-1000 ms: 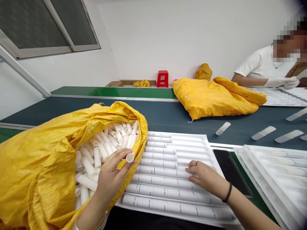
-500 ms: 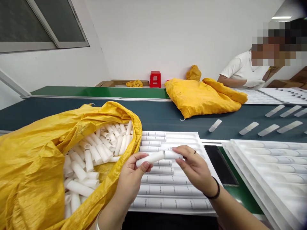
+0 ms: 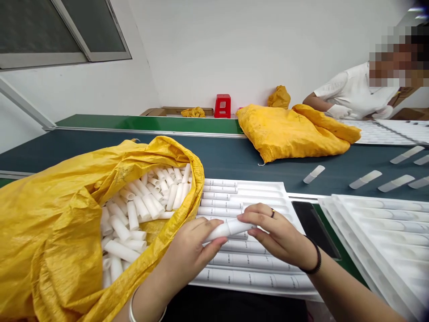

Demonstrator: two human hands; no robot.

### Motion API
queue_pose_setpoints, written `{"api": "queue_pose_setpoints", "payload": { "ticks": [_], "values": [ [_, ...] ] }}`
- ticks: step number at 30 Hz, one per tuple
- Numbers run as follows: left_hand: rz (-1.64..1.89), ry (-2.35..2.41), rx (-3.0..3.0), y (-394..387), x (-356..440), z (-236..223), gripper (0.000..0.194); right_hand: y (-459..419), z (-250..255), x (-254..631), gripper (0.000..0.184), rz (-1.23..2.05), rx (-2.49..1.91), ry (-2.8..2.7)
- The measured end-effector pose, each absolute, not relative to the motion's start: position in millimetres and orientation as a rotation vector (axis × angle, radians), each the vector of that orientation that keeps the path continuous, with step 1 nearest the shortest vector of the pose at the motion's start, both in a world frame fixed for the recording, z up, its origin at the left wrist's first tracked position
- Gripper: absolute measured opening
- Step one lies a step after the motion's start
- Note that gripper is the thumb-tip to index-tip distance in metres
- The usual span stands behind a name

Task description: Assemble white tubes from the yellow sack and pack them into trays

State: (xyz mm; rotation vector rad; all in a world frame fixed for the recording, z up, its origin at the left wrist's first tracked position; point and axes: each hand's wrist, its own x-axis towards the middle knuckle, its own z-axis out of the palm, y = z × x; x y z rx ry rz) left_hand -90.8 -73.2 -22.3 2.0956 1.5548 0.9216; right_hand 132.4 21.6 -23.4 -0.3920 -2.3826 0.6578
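Observation:
Above the white tray (image 3: 264,188), my left hand (image 3: 196,239) is closed round the left part of a white plastic tube (image 3: 223,230). My right hand (image 3: 273,230) pinches a white tube with printed marks (image 3: 241,227), which meets the first one end to end. Whether one is pushed into the other is hard to see. Below them, printed white tubes (image 3: 248,260) lie in rows in the tray's grooves. Left of my hands, a yellow woven sack (image 3: 67,188) lies with its mouth open, full of loose white tubes (image 3: 142,205).
A black phone-like slab (image 3: 315,226) lies right of the tray, beside stacked white trays (image 3: 385,219). On the dark belt (image 3: 221,152) are another yellow sack (image 3: 295,134) and several white tubes (image 3: 365,180). A gloved co-worker (image 3: 351,89) stands across it.
My left hand has turned over the top of its tube, and the two tubes now sit in line. The view has shifted slightly, and the co-worker's gloved hands have moved apart.

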Motion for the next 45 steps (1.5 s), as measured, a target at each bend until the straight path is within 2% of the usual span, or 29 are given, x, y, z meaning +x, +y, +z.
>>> {"api": "queue_pose_setpoints", "payload": {
  "ticks": [9, 15, 20, 24, 28, 30, 33, 36, 40, 43, 45],
  "values": [
    [0.951, 1.576, 2.395, -72, -90, -21, 0.028, 22, -20, 135, 0.03, 0.846, -0.421, -2.364],
    [1.091, 1.542, 2.634, -71, -88, -23, 0.027, 21, -21, 137, 0.026, 1.029, -0.523, -2.316],
    [1.039, 1.526, 2.805, -68, -88, -23, 0.032, 19, -19, 134, 0.026, 1.41, -0.743, -2.161],
    [0.945, 1.502, 2.931, -66, -88, -20, 0.03, 20, -22, 129, 0.036, 1.819, -0.892, -1.92],
    [0.903, 1.494, 2.906, -64, -88, -26, 0.027, 21, -32, 126, 0.045, 1.975, -1.005, -1.826],
    [0.913, 1.528, 2.767, -63, -89, -30, 0.024, 23, -36, 126, 0.045, 1.847, -0.952, -1.943],
    [0.867, 1.571, 2.526, -62, -90, -33, 0.025, 25, -36, 129, 0.041, 1.377, -0.774, -2.233],
    [0.805, 1.536, 2.39, -64, -88, -31, 0.042, 21, -33, 132, 0.035, 1.015, -0.554, -2.402],
    [0.778, 1.475, 2.282, -75, -77, -32, 0.059, 8, -36, 128, 0.027, 0.898, -0.414, -2.464],
    [0.6, 1.545, 2.246, -78, -76, -36, 0.078, 20, -51, 124, 0.022, 0.693, -0.517, -2.624],
    [0.426, 1.709, 2.236, -74, -91, -36, 0.075, 52, -64, 131, 0.017, 0.52, -0.882, -2.617]
  ]
}}
